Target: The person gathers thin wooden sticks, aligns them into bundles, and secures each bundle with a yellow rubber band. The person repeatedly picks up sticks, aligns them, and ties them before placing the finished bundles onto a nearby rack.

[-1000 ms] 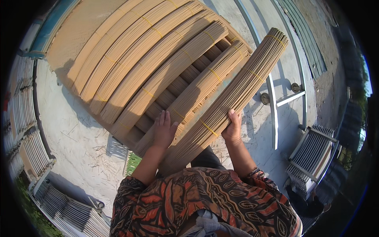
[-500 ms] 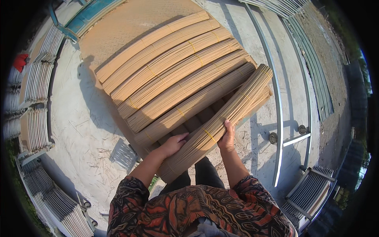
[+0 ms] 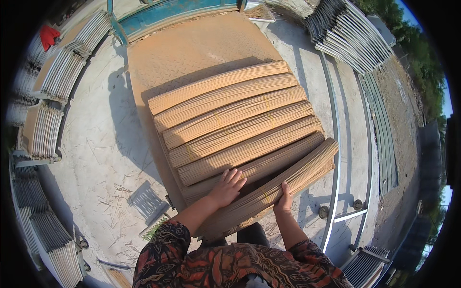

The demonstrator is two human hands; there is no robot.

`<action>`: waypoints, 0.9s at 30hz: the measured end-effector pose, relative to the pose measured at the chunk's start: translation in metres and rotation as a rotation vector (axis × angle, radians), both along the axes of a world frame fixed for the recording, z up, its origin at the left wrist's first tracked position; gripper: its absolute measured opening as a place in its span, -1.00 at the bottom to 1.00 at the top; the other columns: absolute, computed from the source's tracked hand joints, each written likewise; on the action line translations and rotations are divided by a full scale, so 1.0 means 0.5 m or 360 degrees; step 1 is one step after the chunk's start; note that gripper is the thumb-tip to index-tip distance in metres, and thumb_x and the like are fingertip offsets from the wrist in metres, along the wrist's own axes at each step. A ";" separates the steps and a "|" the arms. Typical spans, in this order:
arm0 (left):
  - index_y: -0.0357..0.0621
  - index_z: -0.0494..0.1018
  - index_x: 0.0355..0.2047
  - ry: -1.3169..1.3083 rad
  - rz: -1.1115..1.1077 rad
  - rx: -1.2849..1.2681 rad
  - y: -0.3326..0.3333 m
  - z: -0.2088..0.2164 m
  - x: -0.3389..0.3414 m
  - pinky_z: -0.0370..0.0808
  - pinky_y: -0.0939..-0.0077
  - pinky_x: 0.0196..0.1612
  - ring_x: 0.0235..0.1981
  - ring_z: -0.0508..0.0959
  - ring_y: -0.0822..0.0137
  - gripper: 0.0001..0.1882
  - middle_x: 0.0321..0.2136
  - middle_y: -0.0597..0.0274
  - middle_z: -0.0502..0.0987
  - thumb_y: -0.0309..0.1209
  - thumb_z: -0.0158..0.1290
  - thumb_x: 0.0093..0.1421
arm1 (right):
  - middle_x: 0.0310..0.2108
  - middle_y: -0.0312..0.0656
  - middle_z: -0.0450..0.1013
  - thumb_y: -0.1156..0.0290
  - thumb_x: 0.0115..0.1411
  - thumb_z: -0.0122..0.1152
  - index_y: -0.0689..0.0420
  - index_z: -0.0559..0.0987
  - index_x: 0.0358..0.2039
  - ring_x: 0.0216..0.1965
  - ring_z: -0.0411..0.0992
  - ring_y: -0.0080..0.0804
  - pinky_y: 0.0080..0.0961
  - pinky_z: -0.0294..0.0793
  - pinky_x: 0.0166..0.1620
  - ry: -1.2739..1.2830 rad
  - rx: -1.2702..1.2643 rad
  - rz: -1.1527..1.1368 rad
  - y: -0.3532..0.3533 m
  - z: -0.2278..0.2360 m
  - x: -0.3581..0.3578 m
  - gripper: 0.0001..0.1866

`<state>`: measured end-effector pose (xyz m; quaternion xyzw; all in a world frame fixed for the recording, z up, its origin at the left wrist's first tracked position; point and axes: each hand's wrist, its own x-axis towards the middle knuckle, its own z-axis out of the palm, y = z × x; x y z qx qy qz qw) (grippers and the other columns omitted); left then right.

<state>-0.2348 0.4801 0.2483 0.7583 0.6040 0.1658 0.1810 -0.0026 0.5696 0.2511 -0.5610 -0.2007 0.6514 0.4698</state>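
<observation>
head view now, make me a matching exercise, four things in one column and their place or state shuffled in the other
Things
1. left hand
2. right hand
3. teal panel
4. red item

Place or state
A. at the far end of the brown platform
B. near the picture's left rim, by the stacked racks
C. fingers spread, back of the hand up
D. thumb on the nearest stick bundle

Pairs: 1-C, 2-D, 3-A, 4-B

Across a brown metal platform (image 3: pixel 201 45), tied bundles of sticks (image 3: pixel 235 115) are laid side by side, ends pointed toward 2 and 8 o'clock; tread pattern is exposed toward 12 o'clock.
</observation>
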 end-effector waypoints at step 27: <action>-0.10 0.15 0.19 0.0319 0.1187 0.0277 0.264 -0.016 -0.352 -0.08 0.04 0.28 0.27 0.00 -0.04 -0.46 0.24 -0.04 0.04 -0.11 -0.19 0.28 | -0.24 -0.10 0.50 0.27 0.17 0.15 0.18 0.49 -0.09 -0.17 0.48 -0.37 -0.50 0.50 -0.17 -0.1142 0.0803 0.1996 0.387 0.184 -0.163 -0.66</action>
